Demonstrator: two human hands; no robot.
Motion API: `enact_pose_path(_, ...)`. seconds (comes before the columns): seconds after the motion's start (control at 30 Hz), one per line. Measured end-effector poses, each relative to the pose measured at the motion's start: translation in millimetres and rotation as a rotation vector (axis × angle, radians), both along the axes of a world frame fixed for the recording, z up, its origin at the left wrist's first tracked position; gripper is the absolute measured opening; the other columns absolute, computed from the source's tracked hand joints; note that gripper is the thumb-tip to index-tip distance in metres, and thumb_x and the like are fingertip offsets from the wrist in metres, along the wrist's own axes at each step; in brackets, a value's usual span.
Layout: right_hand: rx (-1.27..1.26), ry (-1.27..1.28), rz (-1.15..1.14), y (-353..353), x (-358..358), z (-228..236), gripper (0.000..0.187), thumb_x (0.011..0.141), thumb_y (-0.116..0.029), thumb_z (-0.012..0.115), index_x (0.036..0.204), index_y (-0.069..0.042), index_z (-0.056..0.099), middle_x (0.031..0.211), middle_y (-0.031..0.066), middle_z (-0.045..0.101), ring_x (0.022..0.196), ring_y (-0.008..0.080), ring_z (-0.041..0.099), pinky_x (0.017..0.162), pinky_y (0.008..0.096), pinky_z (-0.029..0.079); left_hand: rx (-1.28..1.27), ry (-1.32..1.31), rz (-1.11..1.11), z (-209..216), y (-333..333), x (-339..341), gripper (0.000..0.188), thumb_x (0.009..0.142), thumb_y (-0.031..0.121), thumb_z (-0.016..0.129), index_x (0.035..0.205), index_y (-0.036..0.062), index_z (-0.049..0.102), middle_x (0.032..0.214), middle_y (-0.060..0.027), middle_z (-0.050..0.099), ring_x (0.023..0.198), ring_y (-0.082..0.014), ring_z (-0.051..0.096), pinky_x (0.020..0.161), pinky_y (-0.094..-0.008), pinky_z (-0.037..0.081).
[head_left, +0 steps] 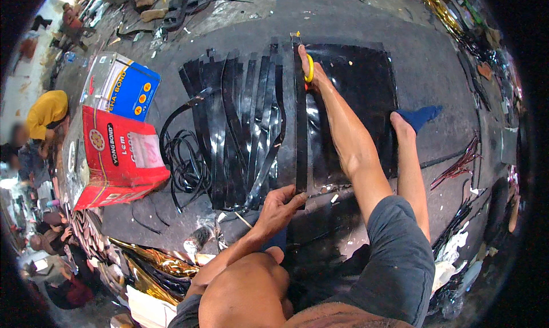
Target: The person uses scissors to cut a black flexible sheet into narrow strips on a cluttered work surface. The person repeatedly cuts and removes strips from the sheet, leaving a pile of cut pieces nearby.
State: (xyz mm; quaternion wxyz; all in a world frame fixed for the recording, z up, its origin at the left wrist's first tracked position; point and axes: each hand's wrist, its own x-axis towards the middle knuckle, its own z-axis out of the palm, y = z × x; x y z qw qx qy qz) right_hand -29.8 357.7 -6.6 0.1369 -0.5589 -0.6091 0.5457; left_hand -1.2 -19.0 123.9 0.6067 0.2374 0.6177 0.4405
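Observation:
My right hand (313, 75) is stretched out to the far edge of the work mat, closed around scissors (309, 68) with a yellow handle loop. It lies by the far end of a long, straight black strip (301, 139). At the near end of that strip my left hand (281, 207) pinches it between thumb and fingers. Right of the strip lies a glossy black sheet (354, 114), partly covered by my right forearm. To the left, several cut black strips (243, 128) lie side by side, some curling over others.
A red carton (123, 162) and a blue and white carton (134, 91) stand at left, near coiled black cord (189, 168). My blue-socked foot (420, 116) rests by the sheet's right edge. Gold foil (160, 262) lies near left. A person in yellow (48, 114) sits far left.

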Motion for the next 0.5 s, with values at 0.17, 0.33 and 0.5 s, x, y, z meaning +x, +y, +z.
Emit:
enact_pose_path(0.17, -0.121, 0.051, 0.005, 7, -2, 1, 0.093, 0.071, -0.089, 0.035, 0.080, 0.000, 0.060, 0.070, 0.0123, 0.060, 0.061, 0.0207, 0.060, 0.053, 0.0352, 0.047, -0.088, 0.058, 0.032, -16, -15, -6, 0.030, 0.089, 0.025, 0.061, 0.069, 0.0023, 0.055, 0.062, 0.0034, 0.045, 0.060, -0.0064, 0.040, 0.053, -0.0270, 0.034)
enact_pose_path(0.33, -0.155, 0.119, -0.003, -7, -8, 21, 0.080, 0.071, -0.089, 0.036, 0.063, -0.011, 0.049, 0.052, 0.0011, 0.049, 0.040, 0.0116, 0.050, 0.037, 0.0279, 0.039, -0.237, 0.457, 0.078, -78, -39, -36, 0.031, 0.082, 0.028, 0.067, 0.068, 0.0024, 0.057, 0.055, -0.0012, 0.043, 0.055, -0.0159, 0.047, 0.055, -0.0333, 0.039)
enact_pose_path(0.5, -0.306, 0.238, 0.033, -27, 28, 29, 0.084, 0.074, -0.088, 0.030, 0.067, -0.006, 0.049, 0.052, 0.0040, 0.049, 0.039, 0.0166, 0.051, 0.039, 0.0306, 0.044, -0.212, 1.290, -0.074, -57, -11, -27, 0.054, 0.067, 0.031, 0.080, 0.107, 0.0034, 0.056, 0.103, -0.0157, 0.053, 0.102, -0.0343, 0.053, 0.081, -0.0424, 0.046)
